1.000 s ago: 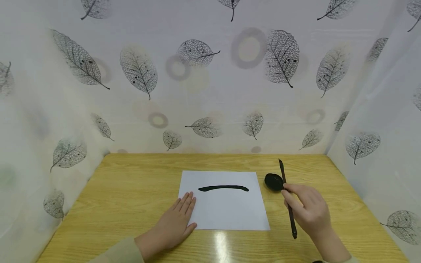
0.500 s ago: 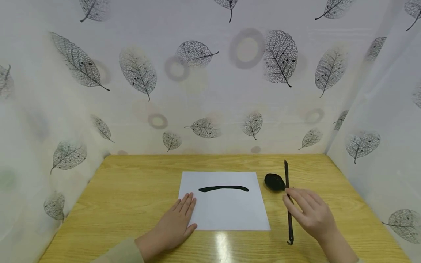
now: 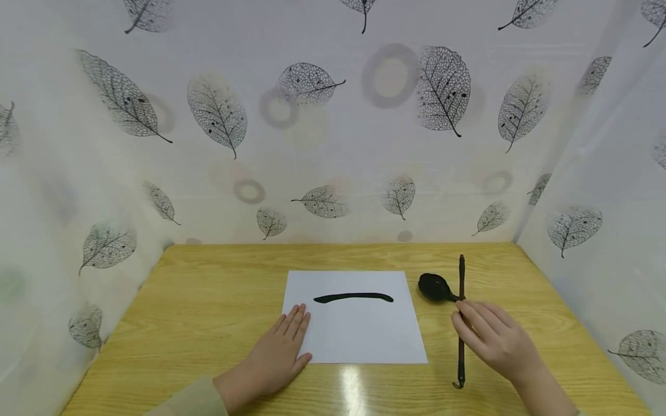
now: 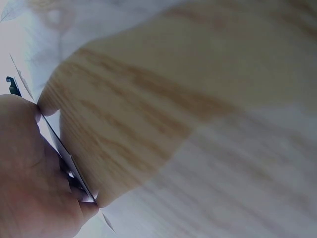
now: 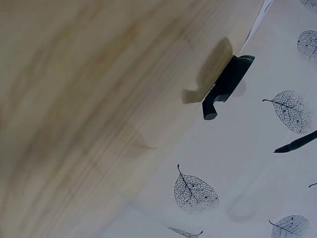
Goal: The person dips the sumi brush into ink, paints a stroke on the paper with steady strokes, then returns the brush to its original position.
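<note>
My left hand [image 3: 276, 355] lies flat with straight fingers over the left edge of a white sheet of paper [image 3: 364, 341]. A long black ink stroke [image 3: 354, 297] runs across the sheet's upper half. In the head view my right hand [image 3: 496, 341] pinches a dark calligraphy brush [image 3: 461, 352], its pointed bristle tip [image 5: 296, 144] away from me and its loop end near me. Just left of the brush sits a black ink dish [image 3: 433, 287] with a short handle, which the brush and fingertips overlap. The right wrist view shows the dish [image 5: 233, 77] on the table, the brush tip above it.
The wood-grain table [image 3: 218, 289] carries the paper and dish. A pale curtain [image 3: 333, 144] with a leaf print closes off the back and both sides.
My right hand has drifted right with the brush. The brush has swung from leaning toward the dish to standing straighter, exposing the dish's handle. The left hand and paper have stayed put.
</note>
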Motion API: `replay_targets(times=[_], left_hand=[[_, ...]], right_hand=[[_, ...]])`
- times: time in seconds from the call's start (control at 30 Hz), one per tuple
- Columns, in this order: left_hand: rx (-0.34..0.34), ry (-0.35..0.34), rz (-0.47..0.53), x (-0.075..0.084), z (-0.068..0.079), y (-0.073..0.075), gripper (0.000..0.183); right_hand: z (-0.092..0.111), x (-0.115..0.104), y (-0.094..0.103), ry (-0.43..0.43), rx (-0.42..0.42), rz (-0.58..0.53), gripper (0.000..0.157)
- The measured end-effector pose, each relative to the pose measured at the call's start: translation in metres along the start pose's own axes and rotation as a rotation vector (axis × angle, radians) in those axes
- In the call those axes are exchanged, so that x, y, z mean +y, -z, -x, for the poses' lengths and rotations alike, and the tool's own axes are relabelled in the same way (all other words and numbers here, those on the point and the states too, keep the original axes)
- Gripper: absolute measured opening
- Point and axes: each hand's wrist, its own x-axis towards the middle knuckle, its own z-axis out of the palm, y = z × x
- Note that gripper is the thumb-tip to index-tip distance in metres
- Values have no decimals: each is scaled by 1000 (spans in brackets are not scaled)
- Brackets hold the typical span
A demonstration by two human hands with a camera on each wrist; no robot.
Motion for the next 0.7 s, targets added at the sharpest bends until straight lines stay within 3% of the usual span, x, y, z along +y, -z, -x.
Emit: replay_targets(times=[0.7], left_hand=[[-7,7,19,1,1,2,77]], right_hand=[[34,8,4,88,-206,-28,40]])
